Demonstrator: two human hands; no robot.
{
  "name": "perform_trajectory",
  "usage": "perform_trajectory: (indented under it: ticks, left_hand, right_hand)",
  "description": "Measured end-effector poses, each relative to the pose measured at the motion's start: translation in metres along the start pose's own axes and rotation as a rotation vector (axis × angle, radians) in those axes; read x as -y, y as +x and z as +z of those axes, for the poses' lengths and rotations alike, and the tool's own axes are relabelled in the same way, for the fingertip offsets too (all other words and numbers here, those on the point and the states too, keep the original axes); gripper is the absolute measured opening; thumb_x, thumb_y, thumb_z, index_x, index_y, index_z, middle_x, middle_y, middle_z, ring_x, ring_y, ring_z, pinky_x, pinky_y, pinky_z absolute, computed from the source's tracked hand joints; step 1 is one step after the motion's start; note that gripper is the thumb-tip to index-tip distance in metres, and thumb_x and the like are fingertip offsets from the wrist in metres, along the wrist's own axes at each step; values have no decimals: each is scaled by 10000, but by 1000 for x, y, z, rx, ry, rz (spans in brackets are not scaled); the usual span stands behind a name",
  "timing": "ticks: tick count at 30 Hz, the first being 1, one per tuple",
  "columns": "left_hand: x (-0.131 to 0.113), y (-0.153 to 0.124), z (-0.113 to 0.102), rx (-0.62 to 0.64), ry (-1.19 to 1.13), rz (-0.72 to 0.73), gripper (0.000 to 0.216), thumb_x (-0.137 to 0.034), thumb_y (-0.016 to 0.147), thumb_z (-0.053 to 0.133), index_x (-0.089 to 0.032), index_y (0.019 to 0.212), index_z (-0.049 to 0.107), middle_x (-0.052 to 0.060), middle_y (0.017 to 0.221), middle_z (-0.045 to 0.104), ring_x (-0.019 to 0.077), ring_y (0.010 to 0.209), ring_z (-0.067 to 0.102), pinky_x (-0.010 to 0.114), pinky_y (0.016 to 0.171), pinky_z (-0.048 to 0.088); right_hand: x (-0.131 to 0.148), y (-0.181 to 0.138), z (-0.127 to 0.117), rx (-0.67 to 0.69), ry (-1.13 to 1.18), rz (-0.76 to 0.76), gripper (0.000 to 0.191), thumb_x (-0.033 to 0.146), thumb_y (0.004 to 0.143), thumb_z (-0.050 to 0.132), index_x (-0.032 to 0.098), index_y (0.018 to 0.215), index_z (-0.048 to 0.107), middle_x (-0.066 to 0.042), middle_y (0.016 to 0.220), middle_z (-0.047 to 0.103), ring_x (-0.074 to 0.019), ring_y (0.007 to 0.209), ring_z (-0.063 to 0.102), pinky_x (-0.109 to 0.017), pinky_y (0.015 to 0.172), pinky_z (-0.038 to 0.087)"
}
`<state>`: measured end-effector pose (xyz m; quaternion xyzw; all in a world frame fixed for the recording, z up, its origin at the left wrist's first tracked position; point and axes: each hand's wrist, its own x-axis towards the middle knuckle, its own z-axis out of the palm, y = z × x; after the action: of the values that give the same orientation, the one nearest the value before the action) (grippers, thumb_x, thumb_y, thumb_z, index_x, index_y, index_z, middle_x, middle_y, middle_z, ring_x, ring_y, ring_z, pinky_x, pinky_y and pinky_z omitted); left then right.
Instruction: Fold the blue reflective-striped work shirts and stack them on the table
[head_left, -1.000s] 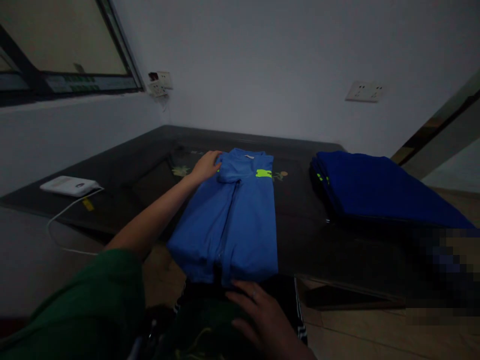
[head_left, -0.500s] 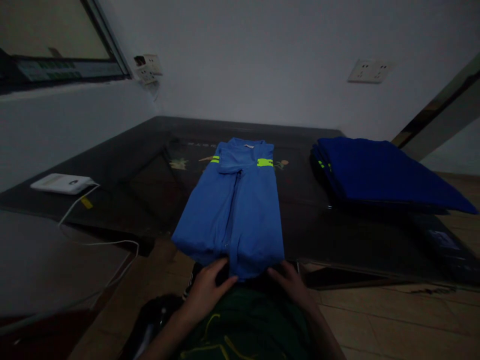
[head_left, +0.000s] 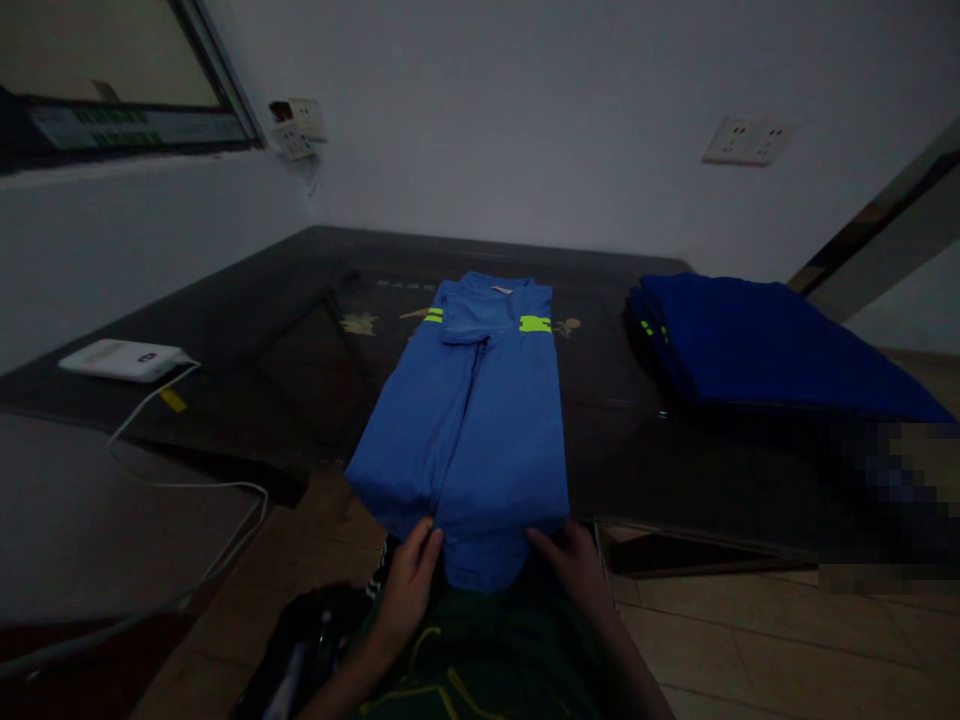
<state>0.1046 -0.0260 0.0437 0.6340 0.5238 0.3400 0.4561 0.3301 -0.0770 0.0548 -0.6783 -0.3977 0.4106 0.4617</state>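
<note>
A light-blue work jacket (head_left: 502, 420) with yellow-green strips lies lengthwise on the dark table, its collar end away from me and its sleeves folded in. Its near end hangs over the table's front edge. My left hand (head_left: 411, 570) pinches the cloth at the left of that near end, thumb and fingers together. At the right corner, my right hand (head_left: 574, 565) grips the hem with the thumb on top and its other fingers mostly hidden under the cloth.
Folded dark-blue garments (head_left: 772, 340) are stacked on the right side of the table (head_left: 615, 460). At the left lies a white device (head_left: 120, 360) with a white cable (head_left: 187, 485) trailing off the edge. Walls with sockets (head_left: 746, 140) stand behind.
My left hand has shifted slightly left and closed on the cloth. The middle of the near end now hangs lower, and the front edges overlap more. My right hand stays at its corner.
</note>
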Motion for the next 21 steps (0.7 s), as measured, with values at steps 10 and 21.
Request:
perform_trajectory:
  ticks: [10, 21]
  left_hand:
    - [32, 8, 12, -8, 48, 69, 492, -603, 734, 636, -188, 983, 723, 110, 1063, 727, 302, 1015, 674, 451, 957, 503]
    - [33, 11, 14, -8, 97, 151, 477, -633, 782, 574, -246, 1002, 746, 72, 1052, 734, 296, 1007, 682, 393, 910, 542]
  right_hand:
    - [115, -13, -90, 573, -365, -213, 277, 441, 868, 553, 256, 860, 759, -43, 861, 738, -210, 805, 673, -315, 748, 514]
    - [201, 211, 42, 3, -1174, -668, 316, 151, 886, 502, 137, 1176, 627, -140, 1203, 625, -247, 1144, 530, -334, 927, 408]
